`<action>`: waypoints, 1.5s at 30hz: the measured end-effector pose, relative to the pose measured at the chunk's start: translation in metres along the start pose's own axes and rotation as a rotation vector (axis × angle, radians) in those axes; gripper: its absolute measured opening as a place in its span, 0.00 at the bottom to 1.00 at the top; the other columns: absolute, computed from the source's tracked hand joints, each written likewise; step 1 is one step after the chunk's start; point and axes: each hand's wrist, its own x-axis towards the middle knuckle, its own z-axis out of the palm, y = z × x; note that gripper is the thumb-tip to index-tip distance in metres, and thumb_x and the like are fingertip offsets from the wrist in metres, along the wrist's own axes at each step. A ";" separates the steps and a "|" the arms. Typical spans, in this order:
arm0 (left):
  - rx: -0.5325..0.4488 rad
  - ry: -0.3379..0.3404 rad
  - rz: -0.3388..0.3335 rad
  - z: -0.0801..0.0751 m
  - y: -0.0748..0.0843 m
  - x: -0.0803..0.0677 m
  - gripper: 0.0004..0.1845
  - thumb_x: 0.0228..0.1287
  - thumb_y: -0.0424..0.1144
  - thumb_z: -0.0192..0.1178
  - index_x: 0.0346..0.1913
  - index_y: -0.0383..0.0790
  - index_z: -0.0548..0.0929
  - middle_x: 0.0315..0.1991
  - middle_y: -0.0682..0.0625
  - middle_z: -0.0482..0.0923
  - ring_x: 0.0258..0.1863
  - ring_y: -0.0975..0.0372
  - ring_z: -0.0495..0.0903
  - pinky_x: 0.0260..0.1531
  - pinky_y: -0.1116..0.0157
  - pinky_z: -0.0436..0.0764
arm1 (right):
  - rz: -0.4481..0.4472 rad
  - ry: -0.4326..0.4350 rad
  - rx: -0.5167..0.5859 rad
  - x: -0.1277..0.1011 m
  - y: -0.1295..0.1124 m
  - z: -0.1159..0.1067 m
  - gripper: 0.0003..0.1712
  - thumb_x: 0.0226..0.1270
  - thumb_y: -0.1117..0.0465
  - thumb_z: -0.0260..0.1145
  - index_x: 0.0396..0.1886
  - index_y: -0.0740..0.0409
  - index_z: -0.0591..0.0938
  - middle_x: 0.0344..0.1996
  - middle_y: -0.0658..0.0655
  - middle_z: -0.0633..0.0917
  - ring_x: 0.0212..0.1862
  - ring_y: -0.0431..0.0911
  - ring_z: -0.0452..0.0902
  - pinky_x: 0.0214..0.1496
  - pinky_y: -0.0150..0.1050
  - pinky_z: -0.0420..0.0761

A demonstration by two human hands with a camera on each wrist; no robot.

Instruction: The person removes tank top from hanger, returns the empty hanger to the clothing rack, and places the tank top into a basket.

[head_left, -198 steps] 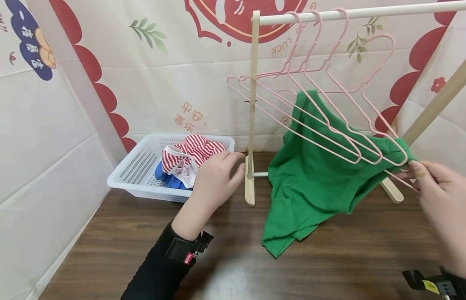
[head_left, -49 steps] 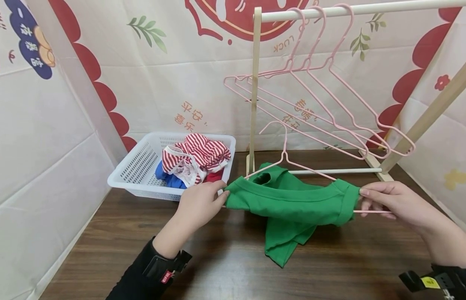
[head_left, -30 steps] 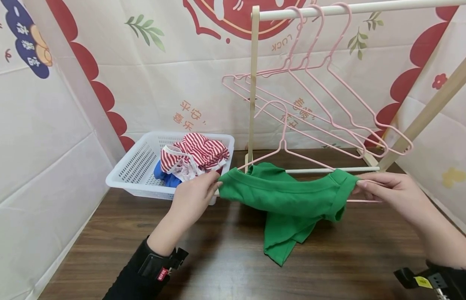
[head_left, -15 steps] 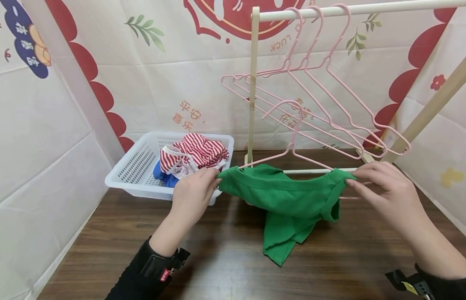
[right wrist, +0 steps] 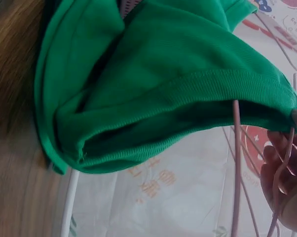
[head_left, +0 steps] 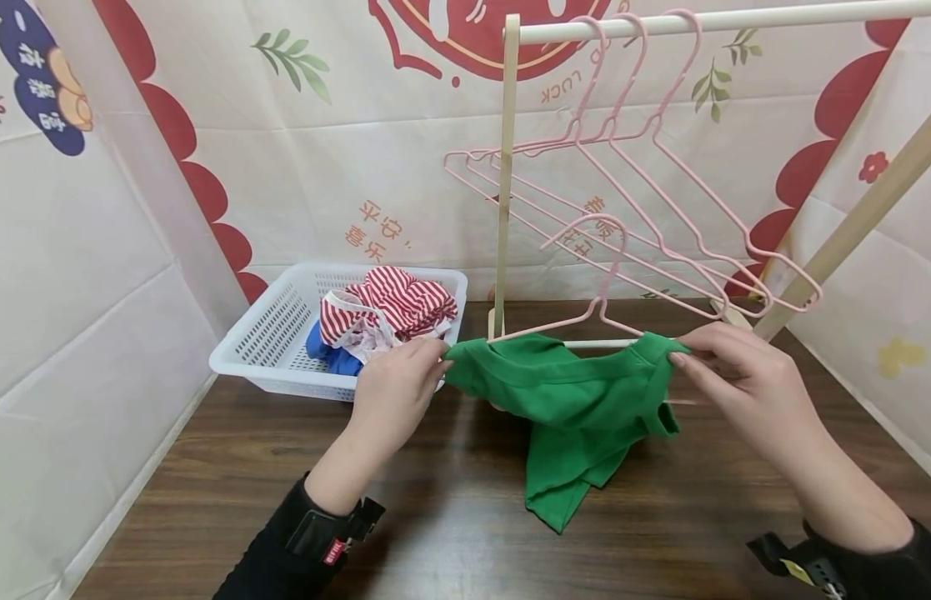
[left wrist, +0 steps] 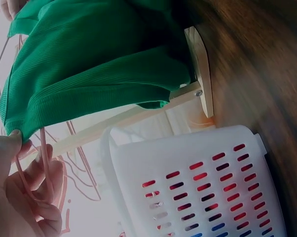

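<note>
A green shirt (head_left: 563, 387) hangs between my two hands above the table, its lower part drooping toward the wood. A pink hanger (head_left: 624, 242) runs through it, with the hook standing up behind the cloth. At the shirt's left end, my left hand (head_left: 393, 383) pinches the ribbed edge; in the left wrist view the hanger's pink end (left wrist: 46, 158) comes out of the opening among the fingers. My right hand (head_left: 758, 392) pinches the right upper corner. There, in the right wrist view, the hanger's other end (right wrist: 237, 163) sticks out of the ribbed opening.
Behind the shirt stands a rack with a wooden post (head_left: 506, 183) and a white rail (head_left: 773, 18), carrying three bare pink hangers (head_left: 663, 150). A white basket (head_left: 247, 354) at the left holds red-striped cloth (head_left: 405, 300) and blue cloth (head_left: 337, 358).
The shirt and hanger have come down from beside the rack, and my left hand has taken the shirt's left end. Lately my right hand moved left and the hook swung right.
</note>
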 end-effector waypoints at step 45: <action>-1.003 -0.033 -0.694 -0.010 -0.008 0.018 0.13 0.70 0.32 0.57 0.53 0.31 0.83 0.44 0.38 0.84 0.37 0.53 0.86 0.44 0.57 0.82 | 0.507 0.039 0.321 -0.004 -0.010 -0.013 0.06 0.62 0.69 0.69 0.39 0.61 0.87 0.27 0.43 0.84 0.26 0.37 0.74 0.27 0.27 0.72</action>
